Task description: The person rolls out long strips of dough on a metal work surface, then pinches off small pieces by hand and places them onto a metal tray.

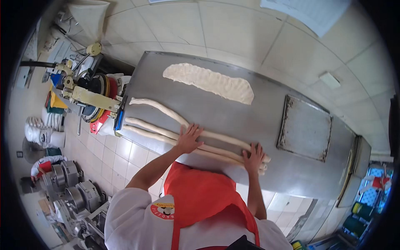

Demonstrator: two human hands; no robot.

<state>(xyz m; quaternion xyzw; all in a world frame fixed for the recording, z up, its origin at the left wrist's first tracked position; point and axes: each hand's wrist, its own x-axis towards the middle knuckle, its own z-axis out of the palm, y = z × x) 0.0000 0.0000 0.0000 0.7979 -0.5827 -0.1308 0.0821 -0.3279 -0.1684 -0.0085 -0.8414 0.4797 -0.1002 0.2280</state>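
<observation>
On the steel table [304,175], three long dough ropes [158,108] run from left to right near the front edge. My left hand [187,139] rests on them near their middle, fingers spread, touching the top rope. My right hand [254,156] lies with fingers apart over their right ends, partly covering them. Behind the ropes is a long, flattened, dimpled strip of dough [208,82]. To the right sits a worn metal baking tray [304,127].
A cream-coloured machine [91,98] stands at the table's left end. A tiled wall [229,25] runs behind. Mixers [77,198] and a person in white and red [43,166] are at lower left; another person [379,182] is at far right.
</observation>
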